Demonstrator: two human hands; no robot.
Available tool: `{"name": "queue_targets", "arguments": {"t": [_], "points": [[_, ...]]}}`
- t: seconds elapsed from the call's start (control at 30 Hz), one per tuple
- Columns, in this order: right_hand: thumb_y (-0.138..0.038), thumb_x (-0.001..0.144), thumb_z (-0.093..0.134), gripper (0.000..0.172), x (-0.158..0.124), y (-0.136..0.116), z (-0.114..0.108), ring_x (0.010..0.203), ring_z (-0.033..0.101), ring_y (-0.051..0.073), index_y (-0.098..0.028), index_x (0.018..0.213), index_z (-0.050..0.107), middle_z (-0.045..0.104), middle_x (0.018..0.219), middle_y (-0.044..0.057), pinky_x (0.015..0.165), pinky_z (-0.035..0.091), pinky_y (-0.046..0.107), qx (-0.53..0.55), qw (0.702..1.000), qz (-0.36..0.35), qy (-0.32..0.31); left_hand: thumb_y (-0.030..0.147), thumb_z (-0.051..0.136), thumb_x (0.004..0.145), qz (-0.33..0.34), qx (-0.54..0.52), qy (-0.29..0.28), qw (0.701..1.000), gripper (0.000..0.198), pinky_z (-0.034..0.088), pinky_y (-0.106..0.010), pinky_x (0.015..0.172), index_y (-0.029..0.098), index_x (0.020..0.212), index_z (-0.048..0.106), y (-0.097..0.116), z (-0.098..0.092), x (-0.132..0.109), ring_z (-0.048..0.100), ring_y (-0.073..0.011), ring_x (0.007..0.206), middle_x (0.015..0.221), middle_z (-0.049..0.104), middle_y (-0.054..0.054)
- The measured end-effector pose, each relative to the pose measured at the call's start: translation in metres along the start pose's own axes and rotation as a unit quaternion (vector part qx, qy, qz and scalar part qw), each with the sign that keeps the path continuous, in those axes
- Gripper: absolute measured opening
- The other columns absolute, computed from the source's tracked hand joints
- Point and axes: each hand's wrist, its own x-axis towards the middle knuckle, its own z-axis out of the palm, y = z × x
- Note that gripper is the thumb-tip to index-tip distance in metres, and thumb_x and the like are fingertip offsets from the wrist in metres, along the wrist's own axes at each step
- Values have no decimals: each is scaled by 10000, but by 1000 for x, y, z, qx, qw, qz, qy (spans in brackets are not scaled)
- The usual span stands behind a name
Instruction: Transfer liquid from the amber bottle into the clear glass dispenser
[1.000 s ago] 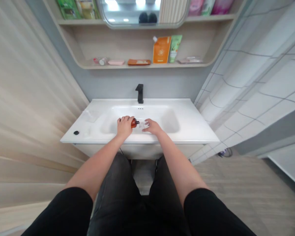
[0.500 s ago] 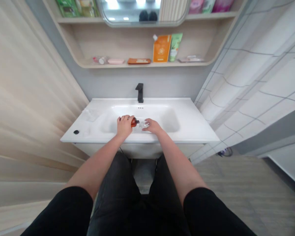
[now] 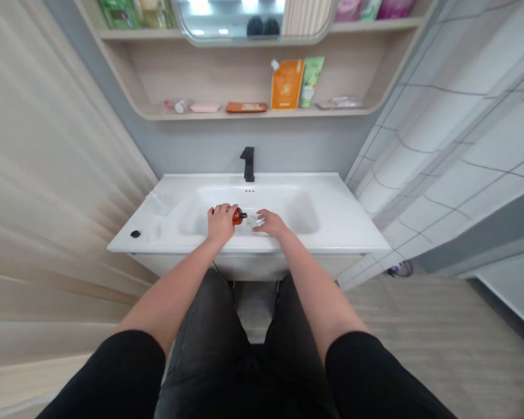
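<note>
Over the front part of the white sink (image 3: 303, 218), my left hand (image 3: 221, 224) is wrapped round an amber bottle (image 3: 237, 217). The bottle lies tilted on its side, its dark neck pointing right. My right hand (image 3: 271, 223) grips a small clear cup (image 3: 255, 220), whose mouth faces the bottle's neck. Neck and cup are very close; whether they touch, I cannot tell. Any liquid between them is too small to make out. A small black cap-like piece (image 3: 135, 234) lies on the counter at the left.
Behind the basin stands a black faucet (image 3: 248, 164). A clear plastic wrapper-like thing (image 3: 160, 203) lies on the left of the counter. The shelf above holds an orange pouch (image 3: 287, 85), a green tube (image 3: 311, 81) and a pink bar-like thing (image 3: 205, 107). A curtain (image 3: 61, 174) hangs at left.
</note>
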Motion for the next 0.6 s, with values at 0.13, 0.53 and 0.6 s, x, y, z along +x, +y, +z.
{"name": "queue_targets", "arguments": {"t": [0.13, 0.53, 0.6], "points": [[-299, 646, 1066, 762, -2, -3, -1, 1092, 794, 252, -270, 1327, 726, 824, 1205, 37, 1048, 605, 390, 1, 1000, 0, 6, 142, 526, 982, 3, 4, -3, 1000, 634, 299, -556, 1279, 332, 1579, 624, 1, -1, 0, 543, -365, 1420, 1544, 648, -141], [-310, 657, 1073, 777, -1, -1, -1, 1130, 801, 266, -267, 1347, 719, 830, 1235, 47, 1069, 606, 397, -7, 1000, -1, 3, 114, 553, 961, 36, 6, 43, 998, 597, 332, -580, 1252, 289, 1518, 674, -7, 10, 1, 581, -379, 1363, 1478, 691, -156], [-313, 654, 1074, 778, -1, -1, 0, 1135, 801, 270, -270, 1347, 723, 831, 1234, 47, 1076, 606, 407, -12, 1000, -5, 6, 116, 548, 968, 37, 6, 49, 998, 581, 339, -583, 1245, 288, 1508, 680, -7, 11, 2, 585, -379, 1361, 1473, 691, -159]]}}
